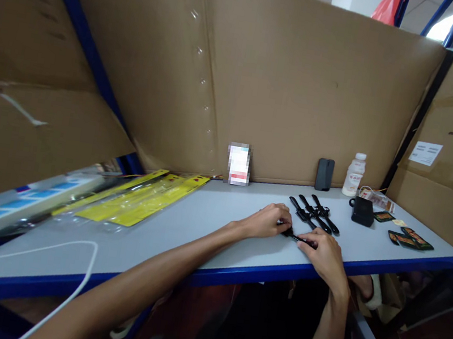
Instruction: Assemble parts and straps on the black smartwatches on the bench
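A black watch strap (296, 237) lies on the grey table (182, 231) between my hands. My left hand (267, 221) pinches its left end with curled fingers. My right hand (323, 252) holds its right end, fingers closed over it. Just behind, three more black straps (315, 212) lie side by side on the table, untouched.
Yellow and clear packaging sleeves (140, 199) lie at the left, with blue-white packs (10, 204) beyond. A white cable (75, 283) hangs over the front edge. At the back stand a phone (324, 174) and a white bottle (354, 175); a black box (362, 210) and small packets (411, 239) sit right. Cardboard walls surround.
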A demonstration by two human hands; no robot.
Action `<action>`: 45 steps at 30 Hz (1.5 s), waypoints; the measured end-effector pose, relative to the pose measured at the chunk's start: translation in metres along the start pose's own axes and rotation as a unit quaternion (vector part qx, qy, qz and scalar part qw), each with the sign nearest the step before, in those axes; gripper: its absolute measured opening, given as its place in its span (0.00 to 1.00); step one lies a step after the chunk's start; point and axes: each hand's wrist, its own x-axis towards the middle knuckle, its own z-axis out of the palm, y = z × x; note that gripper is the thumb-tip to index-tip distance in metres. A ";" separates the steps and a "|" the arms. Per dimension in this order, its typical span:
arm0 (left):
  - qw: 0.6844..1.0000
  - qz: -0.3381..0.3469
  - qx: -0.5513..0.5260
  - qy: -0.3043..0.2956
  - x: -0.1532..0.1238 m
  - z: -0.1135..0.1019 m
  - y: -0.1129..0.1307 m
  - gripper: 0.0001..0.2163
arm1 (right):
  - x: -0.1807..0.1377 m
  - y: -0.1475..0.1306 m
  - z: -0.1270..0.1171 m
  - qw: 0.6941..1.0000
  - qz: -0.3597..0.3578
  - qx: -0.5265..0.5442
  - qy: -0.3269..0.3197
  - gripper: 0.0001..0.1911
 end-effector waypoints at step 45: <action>0.994 -0.014 -0.106 0.009 0.000 -0.004 0.005 0.24 | 0.000 0.000 0.001 1.000 0.000 -0.001 0.007 0.12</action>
